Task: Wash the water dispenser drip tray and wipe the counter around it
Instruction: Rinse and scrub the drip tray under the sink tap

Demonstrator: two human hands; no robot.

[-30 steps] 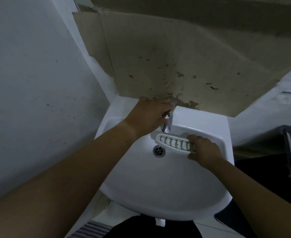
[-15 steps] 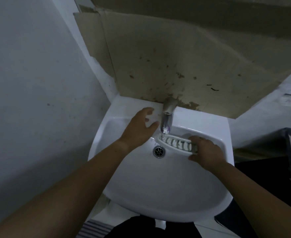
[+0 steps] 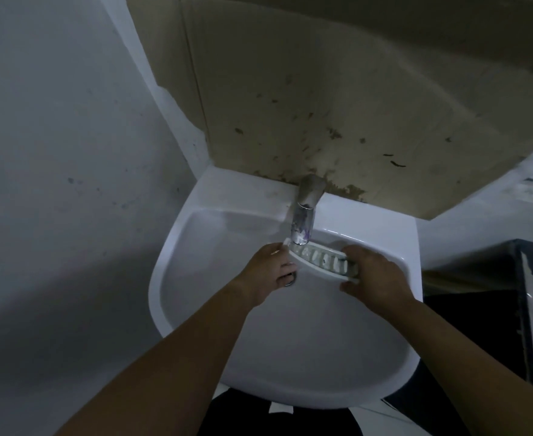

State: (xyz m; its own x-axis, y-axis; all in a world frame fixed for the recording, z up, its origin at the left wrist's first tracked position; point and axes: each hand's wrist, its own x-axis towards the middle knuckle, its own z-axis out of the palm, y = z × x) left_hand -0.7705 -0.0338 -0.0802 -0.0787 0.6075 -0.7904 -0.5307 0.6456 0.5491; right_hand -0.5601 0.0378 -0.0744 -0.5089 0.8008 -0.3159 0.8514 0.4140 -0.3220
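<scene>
Under tap (image 3: 304, 215), both hands (image 3: 268, 272) (image 3: 375, 278) gripping drip tray (image 3: 321, 261)

Dim, bluish light; soft focus, wide-angle bending at the edges.

The drip tray (image 3: 321, 261) is a long, narrow white plastic piece with a row of short cross slots along its top, which glint grey. It is held off the bowl at the 12 o'clock side of the sink (image 3: 290, 347), its far end just under the tap (image 3: 304, 221) spout. Its length runs from 10 o'clock to 4 o'clock, slotted face up and tipped slightly toward the viewer. The left hand (image 3: 270, 272) holds its 10 o'clock end and the right hand (image 3: 375, 278) its 4 o'clock end.
</scene>
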